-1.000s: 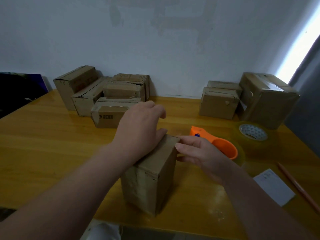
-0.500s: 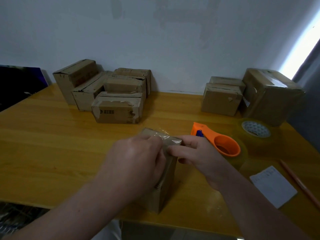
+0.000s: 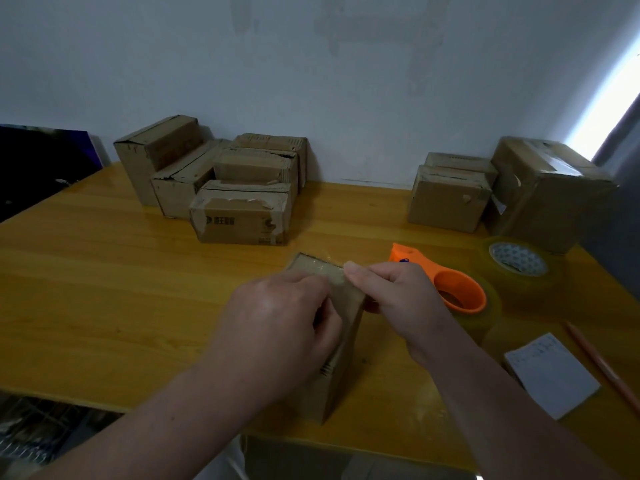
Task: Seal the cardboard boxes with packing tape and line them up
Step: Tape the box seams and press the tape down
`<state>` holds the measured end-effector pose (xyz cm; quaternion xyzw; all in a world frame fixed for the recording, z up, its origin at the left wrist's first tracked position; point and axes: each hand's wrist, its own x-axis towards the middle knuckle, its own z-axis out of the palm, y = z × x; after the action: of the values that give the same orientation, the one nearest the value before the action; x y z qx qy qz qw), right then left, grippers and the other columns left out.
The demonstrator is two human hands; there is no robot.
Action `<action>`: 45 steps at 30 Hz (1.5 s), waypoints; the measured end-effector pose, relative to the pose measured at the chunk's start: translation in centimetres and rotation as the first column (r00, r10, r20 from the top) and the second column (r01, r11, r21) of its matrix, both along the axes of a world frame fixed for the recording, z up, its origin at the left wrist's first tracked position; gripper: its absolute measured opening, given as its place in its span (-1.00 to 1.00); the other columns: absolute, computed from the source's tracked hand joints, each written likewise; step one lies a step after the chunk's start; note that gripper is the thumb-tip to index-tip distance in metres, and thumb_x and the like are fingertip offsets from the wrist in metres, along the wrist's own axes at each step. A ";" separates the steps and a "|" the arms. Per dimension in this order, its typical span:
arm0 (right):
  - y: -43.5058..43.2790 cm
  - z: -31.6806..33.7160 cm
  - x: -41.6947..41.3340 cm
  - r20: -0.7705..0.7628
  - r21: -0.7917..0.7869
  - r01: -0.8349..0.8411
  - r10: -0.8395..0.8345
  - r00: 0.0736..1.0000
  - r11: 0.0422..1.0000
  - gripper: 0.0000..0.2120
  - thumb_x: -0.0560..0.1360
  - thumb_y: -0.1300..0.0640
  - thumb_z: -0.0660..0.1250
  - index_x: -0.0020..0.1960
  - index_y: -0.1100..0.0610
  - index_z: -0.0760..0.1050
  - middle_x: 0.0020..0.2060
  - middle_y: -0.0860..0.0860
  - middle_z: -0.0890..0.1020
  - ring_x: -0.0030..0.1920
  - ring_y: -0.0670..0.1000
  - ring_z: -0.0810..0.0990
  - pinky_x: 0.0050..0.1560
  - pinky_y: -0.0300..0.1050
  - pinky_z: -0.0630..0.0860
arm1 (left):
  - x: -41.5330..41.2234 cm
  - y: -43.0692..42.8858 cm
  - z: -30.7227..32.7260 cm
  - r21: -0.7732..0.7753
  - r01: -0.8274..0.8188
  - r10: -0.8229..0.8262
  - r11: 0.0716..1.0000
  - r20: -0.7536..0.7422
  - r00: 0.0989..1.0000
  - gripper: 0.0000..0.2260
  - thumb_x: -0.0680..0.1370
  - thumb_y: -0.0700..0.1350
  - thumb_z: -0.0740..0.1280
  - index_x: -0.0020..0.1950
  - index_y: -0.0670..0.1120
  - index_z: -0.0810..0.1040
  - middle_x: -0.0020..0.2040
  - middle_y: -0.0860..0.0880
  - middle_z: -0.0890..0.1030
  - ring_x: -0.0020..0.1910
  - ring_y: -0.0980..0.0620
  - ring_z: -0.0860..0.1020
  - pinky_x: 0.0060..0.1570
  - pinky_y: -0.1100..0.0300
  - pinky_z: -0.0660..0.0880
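A small upright cardboard box (image 3: 344, 362) stands near the table's front edge, with a shiny strip of clear tape (image 3: 320, 268) across its top. My left hand (image 3: 277, 323) covers the box's near top and left side, fingers curled over it. My right hand (image 3: 394, 296) holds the top right edge, with the thumb on the taped top and the fingers against the right side. An orange tape dispenser (image 3: 450, 289) with a clear roll lies just right of that hand. Much of the box's top and left face is hidden by my hands.
Several cardboard boxes (image 3: 242, 216) are clustered at the back left against the wall. Two stacked boxes (image 3: 446, 202) and a larger one (image 3: 550, 195) stand back right. A second tape roll (image 3: 517, 265), a white paper (image 3: 550, 374) and a pencil (image 3: 604, 370) lie at the right.
My left hand slid back along the box top toward me, uncovering the taped far end. My right thumb moved up onto the top right edge.
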<state>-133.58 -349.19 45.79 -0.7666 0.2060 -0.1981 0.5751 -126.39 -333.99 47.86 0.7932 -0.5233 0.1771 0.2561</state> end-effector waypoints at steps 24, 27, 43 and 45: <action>0.1 4.8 2.1 -0.158 -0.743 -0.173 0.081 0.984 0.646 -0.79 0.56 0.12 0.29 0.12 -0.05 0.62 0.13 -0.18 0.58 0.09 -0.32 0.36 0.23 -0.24 0.22 | 1.1 1.0 -0.2 -0.133 -0.219 0.198 0.967 -0.157 0.968 -0.55 0.34 0.11 0.37 0.14 -0.09 0.46 0.05 0.03 0.39 0.02 0.10 0.34 -0.10 0.43 0.26; 0.1 4.8 2.6 -0.158 -0.719 -0.137 0.032 0.987 0.682 -0.77 0.56 0.15 0.28 0.13 -0.05 0.62 0.09 -0.18 0.62 0.08 -0.27 0.47 0.09 -0.43 0.31 | 1.7 1.0 0.0 0.049 -0.236 0.237 0.970 -0.387 0.891 -0.22 0.35 0.29 0.23 0.50 0.00 0.16 0.37 0.08 0.23 0.34 0.14 0.20 0.23 0.34 0.18; 1.2 3.1 3.0 0.012 -0.593 0.157 -0.187 0.982 0.790 -0.86 0.48 0.19 0.37 -0.09 -0.04 0.64 -0.27 -0.24 0.55 -0.34 -0.27 0.48 -0.33 -0.49 0.34 | 2.1 0.9 1.4 0.483 -0.068 0.168 0.873 -0.166 0.972 -0.47 0.59 0.24 -0.16 0.53 0.18 -0.20 0.55 0.21 -0.14 0.52 0.14 -0.21 0.43 0.15 0.14; 1.4 2.9 3.0 0.078 -0.549 0.211 -0.201 0.976 0.809 -0.79 0.45 0.23 0.40 -0.18 -0.08 0.52 -0.20 -0.19 0.59 -0.25 -0.26 0.54 -0.26 -0.45 0.44 | 2.1 0.8 1.5 0.504 -0.079 0.169 0.860 -0.136 0.976 -0.47 0.59 0.23 -0.17 0.54 0.17 -0.20 0.55 0.19 -0.13 0.52 0.12 -0.21 0.43 0.14 0.15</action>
<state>-130.57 -347.83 48.65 -0.8715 0.2169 -0.3166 0.3052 -124.28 -333.18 49.35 0.8768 -0.4744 -0.0172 0.0771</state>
